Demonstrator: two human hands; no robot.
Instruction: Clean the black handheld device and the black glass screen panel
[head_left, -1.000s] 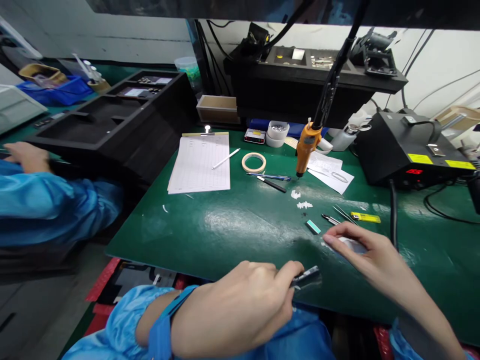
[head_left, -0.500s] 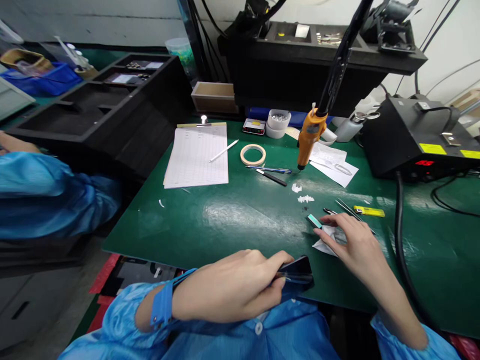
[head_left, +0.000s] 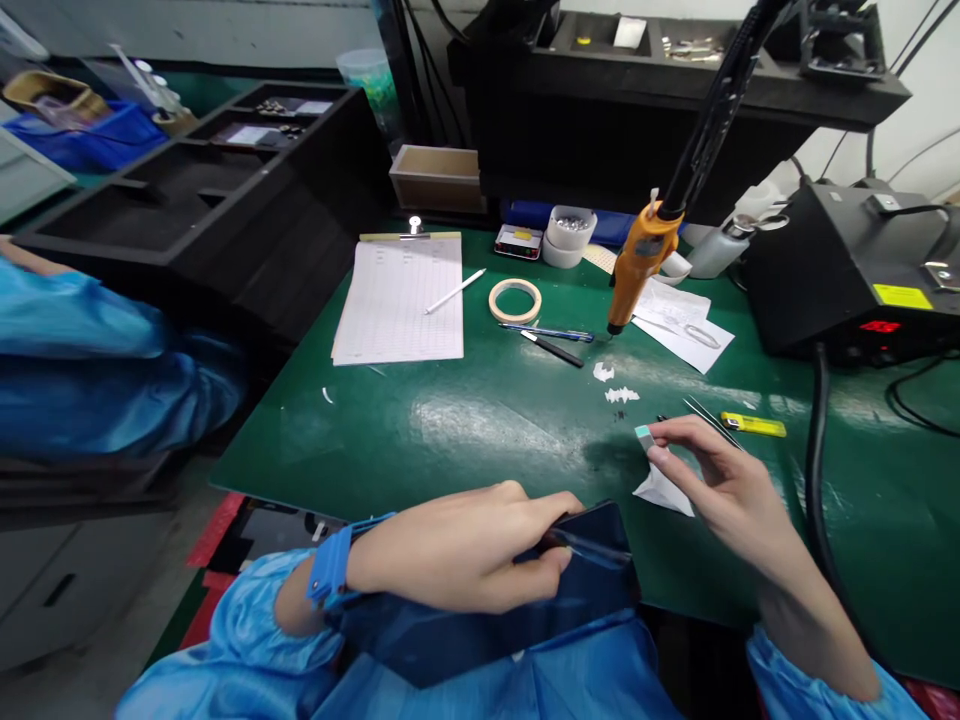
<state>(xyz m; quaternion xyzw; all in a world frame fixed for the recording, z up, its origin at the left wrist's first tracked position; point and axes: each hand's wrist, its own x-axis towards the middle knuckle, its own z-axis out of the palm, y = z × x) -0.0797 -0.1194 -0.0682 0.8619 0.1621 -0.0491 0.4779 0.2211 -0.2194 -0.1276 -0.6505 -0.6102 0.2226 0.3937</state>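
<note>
My left hand [head_left: 480, 550] is closed on the edge of a dark, glossy flat panel [head_left: 480, 645], tilted at the table's front edge against my body. The hand and wrist cover part of the panel. A small block [head_left: 644, 438] with a teal face is pinched between the thumb and fingers of my right hand [head_left: 731, 490], raised over the table. Just below it lies a crumpled white wipe [head_left: 664, 492]. Behind the right hand are tweezers [head_left: 712, 423] and a yellow cutter-like tool [head_left: 753, 425].
An orange electric screwdriver [head_left: 643, 262] hangs over the green table [head_left: 450, 440]. Toward the back lie a clipboard with a form [head_left: 405, 310], a tape roll [head_left: 514, 301] and pens [head_left: 547, 333]. A black station [head_left: 847, 280] with a thick cable stands right. A person's blue sleeve [head_left: 97, 370] shows left.
My right hand has lifted the small block off the table, turning it more upright. The dark panel now shows much more of its surface below my left hand. The view has shifted slightly.
</note>
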